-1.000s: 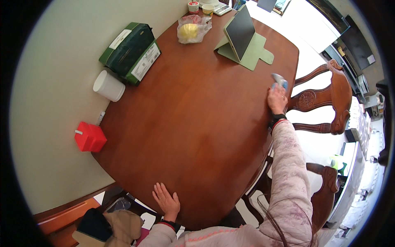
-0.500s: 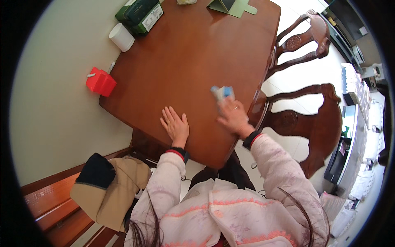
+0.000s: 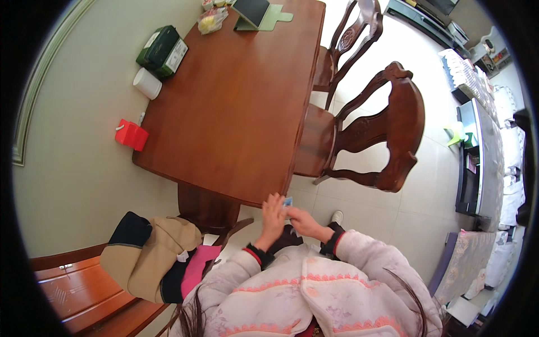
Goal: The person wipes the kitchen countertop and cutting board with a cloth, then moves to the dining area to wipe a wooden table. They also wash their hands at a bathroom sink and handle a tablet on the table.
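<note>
My left hand [image 3: 273, 218] is at the table's near right corner, its fingers stretched out and close together. Right beside it, my right hand [image 3: 305, 221] is closed, with its fingertips meeting the left hand. A small blue-and-white cloth [image 3: 287, 202] pokes up between the two hands, mostly covered by them; the right hand appears to grip it. The brown wooden table [image 3: 230, 123] stretches away from both hands, its near edge just beyond the left fingertips.
Along the wall side stand a red box [image 3: 132, 135], a white cylinder [image 3: 147, 84] and a dark green box [image 3: 163, 51]. A tablet on a green cover [image 3: 264, 18] lies at the far end. Carved chairs [image 3: 382, 126] line the right side. Clothes [image 3: 163, 253] hang over a chair at lower left.
My right hand has come back off the tabletop with the cloth, toward my body. My left hand has left the tabletop and joined it. The view has shifted to the right.
</note>
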A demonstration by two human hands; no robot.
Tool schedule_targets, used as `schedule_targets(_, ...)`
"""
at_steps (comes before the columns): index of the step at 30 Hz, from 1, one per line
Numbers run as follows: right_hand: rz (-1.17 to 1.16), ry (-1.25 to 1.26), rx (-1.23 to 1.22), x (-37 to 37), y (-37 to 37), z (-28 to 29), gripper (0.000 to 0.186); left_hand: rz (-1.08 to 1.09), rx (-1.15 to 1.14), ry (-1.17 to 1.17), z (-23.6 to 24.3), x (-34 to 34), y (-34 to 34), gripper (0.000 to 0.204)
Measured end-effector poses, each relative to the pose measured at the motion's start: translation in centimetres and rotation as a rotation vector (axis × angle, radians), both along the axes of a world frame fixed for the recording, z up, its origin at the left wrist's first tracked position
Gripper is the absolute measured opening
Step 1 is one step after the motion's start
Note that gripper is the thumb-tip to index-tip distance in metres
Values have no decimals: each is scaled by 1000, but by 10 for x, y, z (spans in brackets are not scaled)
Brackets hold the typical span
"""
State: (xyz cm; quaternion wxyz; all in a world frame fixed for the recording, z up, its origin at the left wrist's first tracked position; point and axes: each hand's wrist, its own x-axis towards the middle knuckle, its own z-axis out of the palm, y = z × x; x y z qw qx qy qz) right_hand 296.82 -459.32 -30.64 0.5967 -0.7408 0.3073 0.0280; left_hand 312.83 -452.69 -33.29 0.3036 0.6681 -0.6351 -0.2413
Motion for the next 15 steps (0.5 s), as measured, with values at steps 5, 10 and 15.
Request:
schedule_targets(5,-644,-425,686,-99,9,31,53,235,582,1158,53,-110,-13,58)
schedule_targets(10,-514,-473,457,-215,-20,64,60,-27,873,1626,79,-203,-67,38)
schedule_targets(15,-389,-469,230,-353,-61,115,56,-100,698,1184,149,-293,-98,19)
